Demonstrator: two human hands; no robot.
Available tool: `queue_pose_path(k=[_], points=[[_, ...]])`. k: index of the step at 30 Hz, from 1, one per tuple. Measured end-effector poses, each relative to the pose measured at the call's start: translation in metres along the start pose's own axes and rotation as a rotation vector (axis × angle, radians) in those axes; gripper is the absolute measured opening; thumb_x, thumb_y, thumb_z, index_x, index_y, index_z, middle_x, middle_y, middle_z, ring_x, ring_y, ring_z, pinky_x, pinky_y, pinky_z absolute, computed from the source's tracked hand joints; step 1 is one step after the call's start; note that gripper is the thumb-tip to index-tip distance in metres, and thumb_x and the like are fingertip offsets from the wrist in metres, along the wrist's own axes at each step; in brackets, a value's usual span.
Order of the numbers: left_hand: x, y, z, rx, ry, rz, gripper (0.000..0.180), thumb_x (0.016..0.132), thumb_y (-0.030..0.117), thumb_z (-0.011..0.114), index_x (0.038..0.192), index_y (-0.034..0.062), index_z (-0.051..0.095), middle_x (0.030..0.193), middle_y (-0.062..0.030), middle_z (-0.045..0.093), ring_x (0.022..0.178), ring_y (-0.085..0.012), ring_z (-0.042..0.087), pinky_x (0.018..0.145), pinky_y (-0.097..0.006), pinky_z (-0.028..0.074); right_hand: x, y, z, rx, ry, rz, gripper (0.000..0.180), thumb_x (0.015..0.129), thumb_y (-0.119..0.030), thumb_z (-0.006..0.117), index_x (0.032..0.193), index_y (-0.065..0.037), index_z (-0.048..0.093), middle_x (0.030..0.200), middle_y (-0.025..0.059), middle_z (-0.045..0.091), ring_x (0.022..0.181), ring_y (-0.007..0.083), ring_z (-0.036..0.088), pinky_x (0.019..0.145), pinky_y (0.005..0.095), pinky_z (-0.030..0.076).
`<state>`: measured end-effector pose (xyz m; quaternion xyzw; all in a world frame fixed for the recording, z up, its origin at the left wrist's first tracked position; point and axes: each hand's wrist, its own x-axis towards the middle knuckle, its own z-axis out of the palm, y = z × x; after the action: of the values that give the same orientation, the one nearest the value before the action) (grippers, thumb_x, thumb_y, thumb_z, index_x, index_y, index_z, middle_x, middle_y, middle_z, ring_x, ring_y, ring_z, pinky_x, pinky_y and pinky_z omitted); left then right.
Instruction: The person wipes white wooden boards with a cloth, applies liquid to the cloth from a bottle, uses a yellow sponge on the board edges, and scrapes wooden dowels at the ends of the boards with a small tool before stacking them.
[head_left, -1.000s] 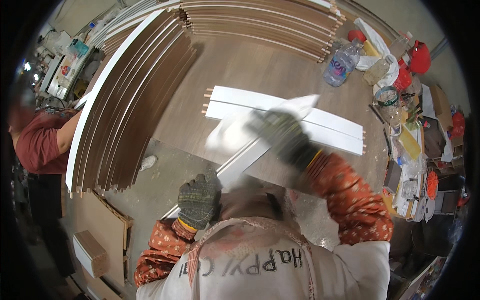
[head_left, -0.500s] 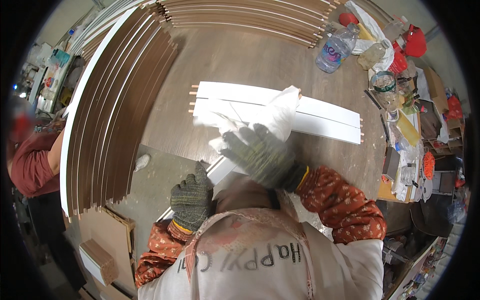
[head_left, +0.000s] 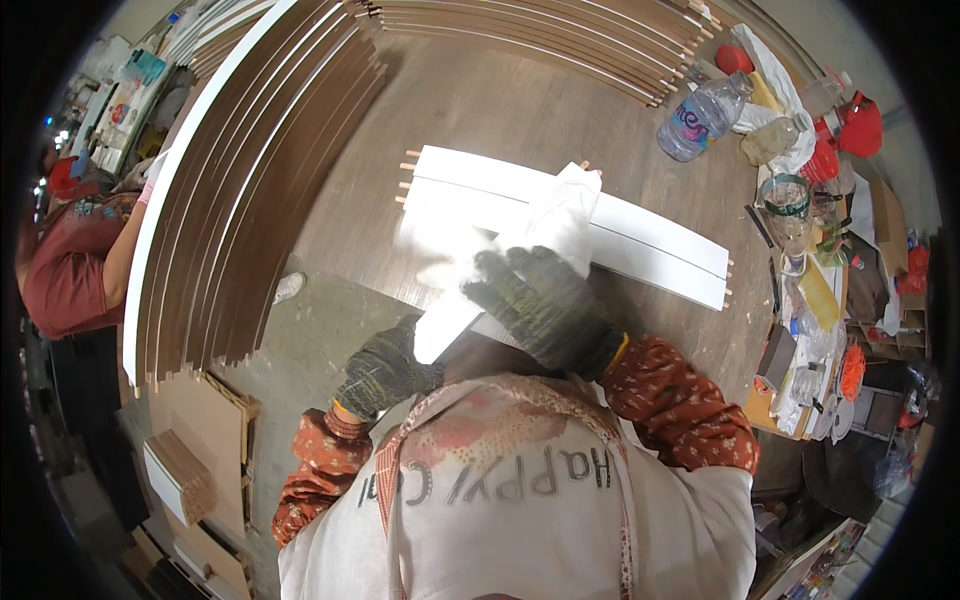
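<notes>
Both hands wear dark grey-green knit gloves. A white board (head_left: 447,330) lies slantwise in front of me, its near end close to my body. Round that end my left hand (head_left: 385,370) is closed, its fingertips partly hidden. My right hand (head_left: 548,308) presses a crumpled white cloth (head_left: 562,212) onto the board; motion blurs the cloth. Under them, two white slats (head_left: 660,258) with wooden dowels at their ends lie side by side on the brown table (head_left: 340,220). The slanted board crosses over these slats, a dowel showing at its far end.
A tall row of brown-and-white boards (head_left: 235,200) stands at left, with another stack (head_left: 560,40) along the back. A plastic bottle (head_left: 705,115) stands at the back right, near jars and clutter. Beyond the left row is another person's arm (head_left: 125,265).
My left hand has shifted down and turned round the board's near end. The right hand and cloth have moved slightly right along the board. My view has shifted a little.
</notes>
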<state>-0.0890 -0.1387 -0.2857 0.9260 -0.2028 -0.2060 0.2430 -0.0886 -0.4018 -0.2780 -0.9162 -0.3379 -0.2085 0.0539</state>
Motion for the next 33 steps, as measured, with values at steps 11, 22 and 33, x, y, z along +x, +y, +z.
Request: queue_pose_path(k=[11, 22, 33], points=[[-0.01, -0.032, 0.03, -0.453, 0.007, 0.009, 0.072, 0.075, 0.042, 0.075, 0.129, 0.0023, 0.048, 0.106, -0.0213, 0.063, 0.096, -0.033, 0.063, 0.081, -0.04, 0.05, -0.012, 0.132, -0.036, -0.303, 0.15, 0.464, 0.053, 0.081, -0.007, 0.052, 0.133, -0.016, 0.051, 0.138, 0.0119, 0.046, 0.115, 0.0291, 0.053, 0.095, 0.0419, 0.044], [-0.042, 0.007, -0.038, -0.435, -0.249, -0.144, 0.07, 0.072, 0.023, 0.075, 0.133, 0.0017, 0.047, 0.126, -0.0161, 0.056, 0.117, -0.0238, 0.052, 0.099, -0.036, 0.04, -0.008, 0.185, 0.003, -0.24, 0.168, 0.477, 0.057, 0.075, -0.009, 0.058, 0.131, -0.017, 0.054, 0.129, 0.0123, 0.054, 0.109, 0.0302, 0.056, 0.089, 0.042, 0.045], [-0.062, 0.05, -0.228, -0.088, 0.655, -0.119, 0.069, 0.074, 0.012, 0.078, 0.134, 0.0025, 0.047, 0.109, -0.0065, 0.059, 0.071, -0.0079, 0.051, 0.063, -0.025, 0.046, -0.02, 0.139, -0.001, -0.122, 0.177, 0.536, 0.055, 0.079, -0.009, 0.058, 0.132, -0.02, 0.053, 0.129, 0.0119, 0.055, 0.108, 0.0326, 0.056, 0.092, 0.0427, 0.045]])
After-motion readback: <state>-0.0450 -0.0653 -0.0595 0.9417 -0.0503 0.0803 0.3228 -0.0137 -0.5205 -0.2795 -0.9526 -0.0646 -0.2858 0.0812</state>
